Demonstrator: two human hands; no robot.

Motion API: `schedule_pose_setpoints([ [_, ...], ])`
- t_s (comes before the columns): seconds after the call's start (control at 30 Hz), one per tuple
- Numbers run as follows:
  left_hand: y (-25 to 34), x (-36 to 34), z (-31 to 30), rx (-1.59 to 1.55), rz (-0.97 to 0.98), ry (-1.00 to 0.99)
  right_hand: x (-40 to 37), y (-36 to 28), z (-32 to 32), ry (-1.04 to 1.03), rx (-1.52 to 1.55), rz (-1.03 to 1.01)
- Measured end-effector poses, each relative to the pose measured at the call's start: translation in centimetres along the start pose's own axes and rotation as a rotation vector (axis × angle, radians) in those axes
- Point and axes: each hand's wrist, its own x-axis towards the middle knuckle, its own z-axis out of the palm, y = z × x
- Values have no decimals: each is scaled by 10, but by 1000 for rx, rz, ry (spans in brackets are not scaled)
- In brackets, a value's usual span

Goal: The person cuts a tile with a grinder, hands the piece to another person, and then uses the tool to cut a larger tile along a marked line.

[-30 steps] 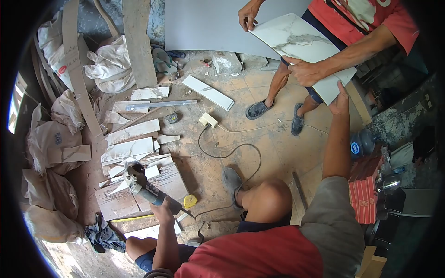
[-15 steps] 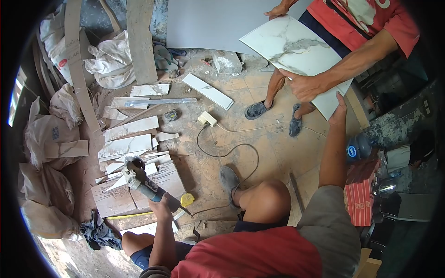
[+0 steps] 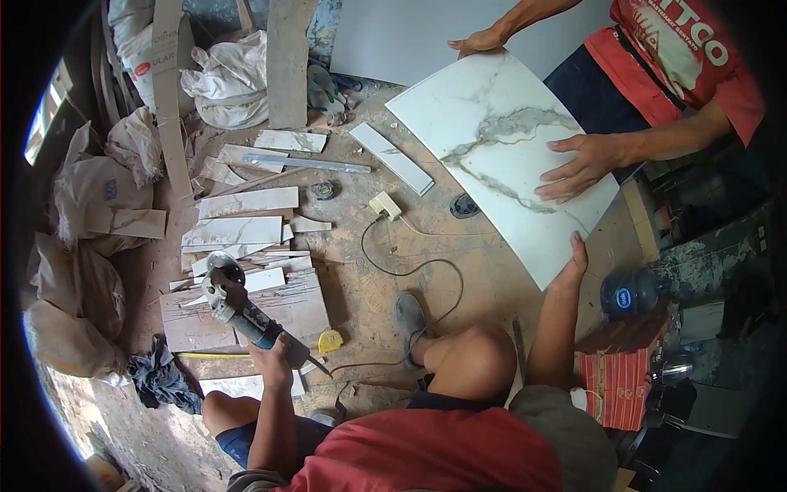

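Note:
My left hand (image 3: 275, 357) is wrapped round the body of an angle grinder (image 3: 246, 316), whose disc end points up and away from me over the stacked tile pieces. At the right, my right hand (image 3: 570, 266) grips the near corner of a large white marble-patterned tile (image 3: 500, 156), thumb on its face and the fingers hidden beneath. A co-worker in a red shirt is at the far side of this tile. One of that person's hands (image 3: 479, 41) is at its upper edge; the other hand (image 3: 582, 164) lies spread on its face.
Cut tile strips (image 3: 246, 201) lie at the left beside a tape measure (image 3: 325, 190). A yellow tape measure (image 3: 329, 341) sits near my legs. The cord runs to a socket block (image 3: 384, 206) on the floor. Sacks (image 3: 98, 197), a water bottle (image 3: 630, 291) and red boxes (image 3: 615, 385) line the sides.
The tile has come nearer and lower, its face turned more toward me. My right hand has moved down with it. The co-worker's nearer hand has gone from gripping to lying spread on the face.

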Motion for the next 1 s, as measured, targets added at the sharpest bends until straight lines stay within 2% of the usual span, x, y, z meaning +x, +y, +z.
schedule_pose_setpoints([
  [0.17, 21, -13, -10, -52, -36, 80, -42, 7, 35, -140, 17, 155],
  [0.23, 28, -19, -12, -93, -8, 107, -61, 5, 64, -119, -11, 150],
  [0.43, 33, -30, -33, -106, 36, 211, -125, 13, 127, -213, 16, 364],
  [0.57, 42, -37, -52, -193, 97, 296, -150, 35, 152, -264, -12, 411],
  [0.7, 39, -46, -83, -147, 113, 374, -157, 61, 167, -287, -22, 520],
  [0.9, 43, -54, -107, -252, 205, 577, -183, 118, 197, -323, 8, 632],
  [1.0, 45, -61, -119, -267, 186, 583, -203, 143, 207, -297, 0, 713],
])
